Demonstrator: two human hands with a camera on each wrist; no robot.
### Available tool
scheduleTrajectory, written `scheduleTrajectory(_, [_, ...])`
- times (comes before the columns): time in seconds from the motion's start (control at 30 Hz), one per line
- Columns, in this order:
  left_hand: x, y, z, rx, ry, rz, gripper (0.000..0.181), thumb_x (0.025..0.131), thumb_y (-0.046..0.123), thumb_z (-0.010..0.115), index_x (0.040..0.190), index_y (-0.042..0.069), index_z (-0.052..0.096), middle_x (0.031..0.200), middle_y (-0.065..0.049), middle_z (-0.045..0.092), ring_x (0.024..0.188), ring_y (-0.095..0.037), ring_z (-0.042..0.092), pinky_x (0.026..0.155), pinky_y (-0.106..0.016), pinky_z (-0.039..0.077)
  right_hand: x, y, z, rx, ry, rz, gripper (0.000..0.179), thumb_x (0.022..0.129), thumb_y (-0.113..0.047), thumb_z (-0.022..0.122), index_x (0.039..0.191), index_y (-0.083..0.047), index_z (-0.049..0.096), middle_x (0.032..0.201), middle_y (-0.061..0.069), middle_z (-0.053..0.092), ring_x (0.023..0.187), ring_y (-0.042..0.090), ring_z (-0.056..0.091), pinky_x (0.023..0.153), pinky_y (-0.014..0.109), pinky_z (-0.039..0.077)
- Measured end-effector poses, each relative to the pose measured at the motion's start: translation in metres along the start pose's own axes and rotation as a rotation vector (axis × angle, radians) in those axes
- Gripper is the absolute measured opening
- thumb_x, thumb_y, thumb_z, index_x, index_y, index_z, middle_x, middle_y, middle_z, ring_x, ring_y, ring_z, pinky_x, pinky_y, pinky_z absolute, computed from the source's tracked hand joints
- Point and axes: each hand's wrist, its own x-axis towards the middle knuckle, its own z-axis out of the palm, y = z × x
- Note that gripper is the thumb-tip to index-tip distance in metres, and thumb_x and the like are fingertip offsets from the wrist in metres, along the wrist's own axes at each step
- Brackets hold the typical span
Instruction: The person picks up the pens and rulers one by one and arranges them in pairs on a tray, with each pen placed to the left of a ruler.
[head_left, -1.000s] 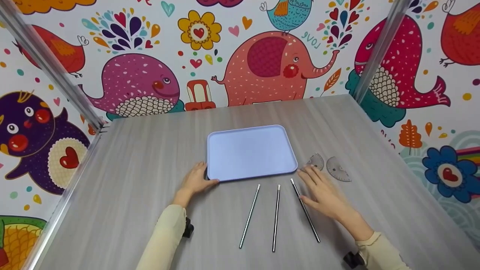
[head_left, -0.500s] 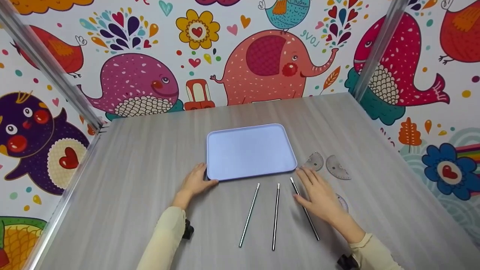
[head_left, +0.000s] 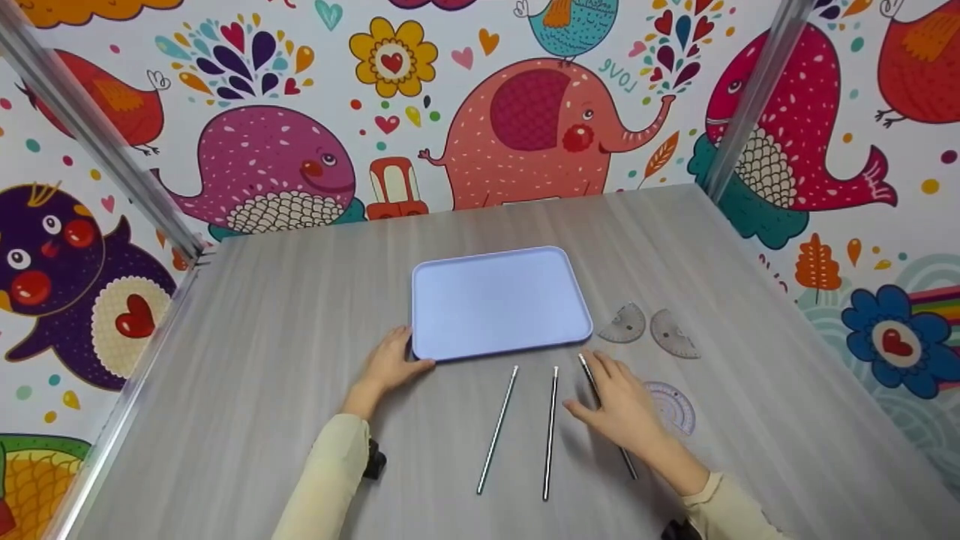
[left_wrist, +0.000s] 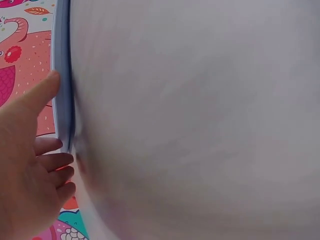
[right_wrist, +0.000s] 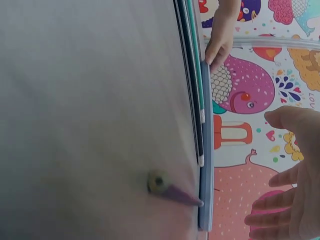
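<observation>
At the near left corner of a pale blue tray (head_left: 501, 304), my left hand (head_left: 388, 365) rests with relaxed fingers along the side and its thumb (left_wrist: 50, 86) at the front edge. My right hand (head_left: 619, 401) is spread over the right pencil (head_left: 589, 370), holding nothing and partly covering it. This pencil (right_wrist: 181, 194) appears nearly end-on in the right wrist view. A dark middle pencil (head_left: 550, 435) and a greenish left pencil (head_left: 497, 431) lie in front of the tray, white tips toward it.
Right of the tray lie two clear half-round protractors, one nearer (head_left: 625, 324) and one farther right (head_left: 675, 335). Another protractor (head_left: 673, 409) is partly behind the right hand. Patterned walls (head_left: 285, 172) bound the grey table (head_left: 315, 285) at the back and sides.
My right hand has drawn back from the protractors beside the tray toward me and leftward over the right pencil, uncovering the nearer protractor. My left hand stays at the tray's corner.
</observation>
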Motion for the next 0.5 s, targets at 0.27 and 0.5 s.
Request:
scheduleTrajectory(0.27, [-0.001, 0.0, 0.0, -0.028, 0.003, -0.022, 0.076, 0.077, 0.034, 0.069, 0.13, -0.012, 0.039, 0.134, -0.03, 0.038, 0.127, -0.042, 0.031, 0.107, -0.047, 0.023, 0.002, -0.018, 0.004, 0.021, 0.012, -0.003, 0.072, 0.066, -0.046, 0.073, 0.117, 0.002, 0.054, 0.106, 0.017, 0.058, 0.095, 0.034, 0.056, 0.077, 0.046, 0.05])
scheduleTrajectory(0.5, [-0.001, -0.003, 0.003, -0.026, 0.007, -0.022, 0.076, 0.078, 0.034, 0.069, 0.131, -0.011, 0.039, 0.134, -0.03, 0.038, 0.127, -0.041, 0.031, 0.107, -0.047, 0.024, 0.004, -0.041, 0.011, 0.056, -0.002, 0.017, 0.06, 0.064, -0.049, 0.073, 0.1, -0.004, 0.056, 0.095, 0.012, 0.06, 0.085, 0.03, 0.06, 0.067, 0.042, 0.051])
